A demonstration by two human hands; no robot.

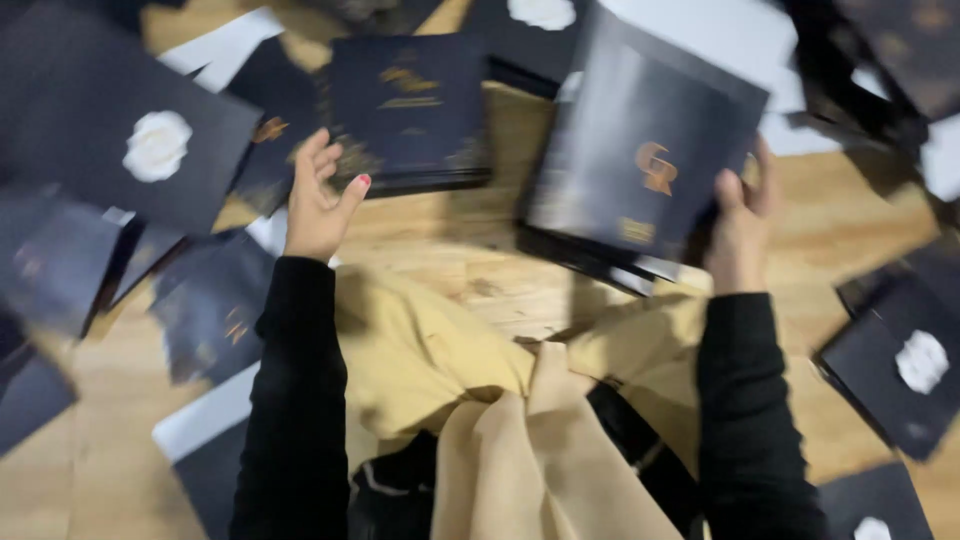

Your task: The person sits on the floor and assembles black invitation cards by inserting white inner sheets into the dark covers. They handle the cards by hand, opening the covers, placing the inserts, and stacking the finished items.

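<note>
My right hand [742,225] grips the lower right edge of a dark glossy card [640,150] with a gold emblem, held tilted above a stack of similar dark cards [590,262]. My left hand [318,200] is open with fingers spread, beside the lower left corner of a stack of dark cards with gold print [410,110] lying on the wooden surface [480,250]. It holds nothing. Both arms wear black sleeves.
Dark envelopes with white wax seals lie around: one large at upper left [110,120], one at right [890,370], another at lower right [875,505]. More dark cards [210,310] lie at left. Tan fabric [470,390] covers my lap below.
</note>
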